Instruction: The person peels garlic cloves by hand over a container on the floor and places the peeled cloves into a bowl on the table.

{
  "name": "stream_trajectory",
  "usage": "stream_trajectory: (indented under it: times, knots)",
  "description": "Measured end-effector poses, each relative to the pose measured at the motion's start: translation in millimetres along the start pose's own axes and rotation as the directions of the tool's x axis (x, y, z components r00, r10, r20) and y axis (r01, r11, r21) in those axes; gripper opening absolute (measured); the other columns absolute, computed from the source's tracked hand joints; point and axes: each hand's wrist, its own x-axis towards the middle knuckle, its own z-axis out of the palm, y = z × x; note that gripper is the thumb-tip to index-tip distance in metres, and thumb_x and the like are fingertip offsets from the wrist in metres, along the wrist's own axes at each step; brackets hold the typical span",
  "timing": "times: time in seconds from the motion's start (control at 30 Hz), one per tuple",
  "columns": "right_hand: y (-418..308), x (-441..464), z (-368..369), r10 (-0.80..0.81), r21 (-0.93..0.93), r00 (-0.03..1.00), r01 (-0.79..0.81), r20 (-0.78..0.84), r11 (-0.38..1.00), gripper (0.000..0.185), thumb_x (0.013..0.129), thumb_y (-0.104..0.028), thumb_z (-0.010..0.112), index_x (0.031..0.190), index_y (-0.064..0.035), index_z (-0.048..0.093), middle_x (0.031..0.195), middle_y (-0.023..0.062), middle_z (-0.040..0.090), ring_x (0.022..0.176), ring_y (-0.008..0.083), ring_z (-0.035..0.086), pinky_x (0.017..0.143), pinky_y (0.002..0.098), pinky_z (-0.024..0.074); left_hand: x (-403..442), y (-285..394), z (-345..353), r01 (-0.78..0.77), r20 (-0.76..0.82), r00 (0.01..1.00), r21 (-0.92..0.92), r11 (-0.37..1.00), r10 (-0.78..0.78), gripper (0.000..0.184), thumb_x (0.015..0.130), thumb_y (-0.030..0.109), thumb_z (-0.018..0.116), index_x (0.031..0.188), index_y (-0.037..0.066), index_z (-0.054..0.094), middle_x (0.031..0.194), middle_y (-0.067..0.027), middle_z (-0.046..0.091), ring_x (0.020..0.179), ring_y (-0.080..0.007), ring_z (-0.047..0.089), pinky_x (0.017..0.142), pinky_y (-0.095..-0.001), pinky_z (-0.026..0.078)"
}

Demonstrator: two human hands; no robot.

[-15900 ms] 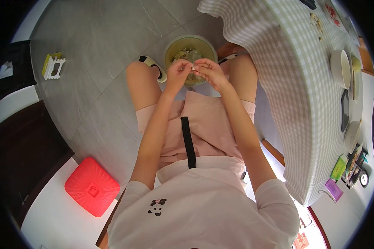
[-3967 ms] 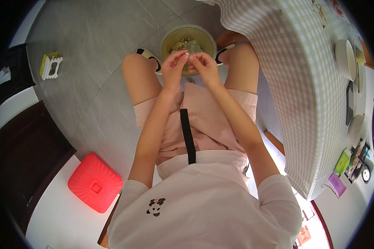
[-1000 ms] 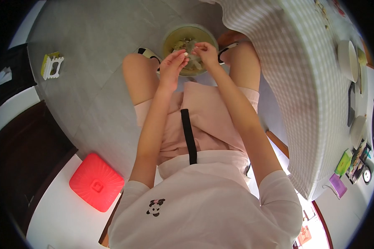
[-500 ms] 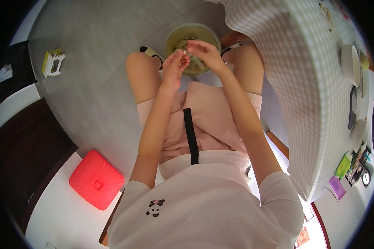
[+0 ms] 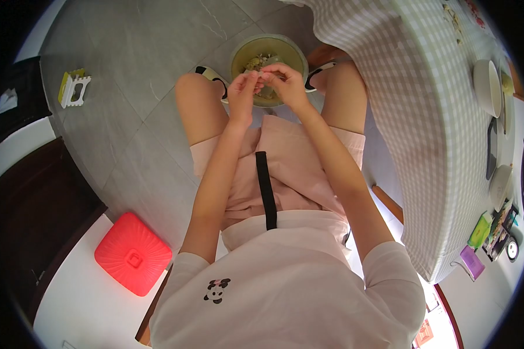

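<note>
My left hand (image 5: 242,96) is raised over a round yellowish bin, its thumb and fingers pinched on a small pale piece that is mostly hidden. My right hand (image 5: 286,85) meets it from the other side, thumb and forefinger closed at the same piece. What kind of thing it is cannot be made out. Below both hands, the bin (image 5: 236,55) stands on the floor between my feet. Pale and brownish scraps (image 5: 258,61) lie inside it, along with what looks like clear plastic.
On my right, a table with a checked cloth (image 5: 416,116) carries a white bowl (image 5: 487,88), a green pack (image 5: 480,231) and a purple item (image 5: 473,263). To the left are a red square stool (image 5: 133,254) and a small white-and-yellow folding stool (image 5: 74,88) on grey tiles.
My right hand has come down and closed in on my left, so the fingertips now meet. Its fingers were more spread before. The view has shifted slightly.
</note>
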Motion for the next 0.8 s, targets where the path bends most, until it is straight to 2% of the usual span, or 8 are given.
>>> stream_trajectory:
  times: [0.13,0.2,0.23,0.3,0.5,0.63,0.8]
  knots:
    - [-4,0,-2,0.033,0.052,0.999,-0.032,-0.027,0.998,0.012,0.074,-0.004,0.058,0.085,0.0010,0.058,0.079,0.0055,0.059,0.069,0.0096,0.054,0.063,0.0220,0.0429,-1,0,3,-0.053,-0.012,0.998,0.044,0.998,0.054,0.018,0.079,0.014,0.055,0.091,0.001,0.057,0.078,-0.0028,0.058,0.068,-0.0080,0.053,0.059,-0.0192,0.042]
    - [-6,-1,-3,0.041,0.053,0.999,-0.040,-0.012,0.998,0.012,0.075,-0.004,0.057,0.085,0.0012,0.058,0.079,0.0053,0.059,0.069,0.0091,0.053,0.062,0.0216,0.0430,-1,0,2,-0.159,0.020,0.987,0.165,0.973,0.158,0.018,0.076,0.009,0.058,0.092,0.000,0.058,0.080,-0.0042,0.059,0.069,-0.0079,0.054,0.060,-0.0189,0.043]
    - [-7,-1,-4,0.048,0.056,0.999,-0.048,0.003,0.997,0.011,0.076,-0.004,0.056,0.085,0.0014,0.058,0.078,0.0051,0.059,0.068,0.0086,0.053,0.062,0.0212,0.0431,-2,1,3,-0.159,0.020,0.987,0.164,0.974,0.158,0.018,0.076,0.009,0.058,0.092,0.000,0.058,0.080,-0.0042,0.059,0.069,-0.0079,0.054,0.060,-0.0189,0.043]
    - [-7,-1,-3,0.048,0.072,0.999,-0.048,0.008,0.996,0.011,0.076,-0.004,0.055,0.086,0.0015,0.058,0.078,0.0050,0.060,0.067,0.0084,0.053,0.061,0.0208,0.0431,-2,1,3,-0.252,-0.003,0.966,0.204,0.946,0.258,0.015,0.072,0.002,0.060,0.087,-0.002,0.060,0.078,-0.0053,0.060,0.067,-0.0069,0.053,0.060,-0.0178,0.043]
    - [-10,-2,-2,0.012,0.099,1.000,-0.015,0.028,0.995,0.010,0.077,-0.003,0.054,0.085,0.0021,0.057,0.077,0.0051,0.059,0.067,0.0082,0.053,0.061,0.0205,0.0431,-5,2,3,-0.372,0.025,0.925,0.273,0.887,0.380,0.011,0.074,0.002,0.059,0.084,-0.002,0.061,0.078,-0.0059,0.060,0.068,-0.0081,0.055,0.062,-0.0188,0.045]
    - [-10,-2,-3,0.014,0.072,1.000,-0.016,0.023,0.997,0.008,0.078,-0.003,0.053,0.084,0.0025,0.056,0.076,0.0058,0.059,0.067,0.0089,0.053,0.061,0.0211,0.0436,-4,3,3,-0.388,0.042,0.919,0.274,0.880,0.392,0.010,0.074,0.002,0.058,0.084,-0.002,0.061,0.077,-0.0058,0.060,0.067,-0.0079,0.055,0.060,-0.0188,0.045]
    - [-12,-3,-1,0.037,0.126,0.999,-0.041,0.033,0.991,0.009,0.078,-0.002,0.052,0.085,0.0030,0.055,0.078,0.0065,0.059,0.068,0.0098,0.054,0.063,0.0218,0.0439,-3,4,3,-0.360,0.072,0.933,0.181,0.915,0.353,0.008,0.076,0.001,0.056,0.083,-0.002,0.058,0.076,-0.0056,0.059,0.067,-0.0093,0.056,0.060,-0.0190,0.045]
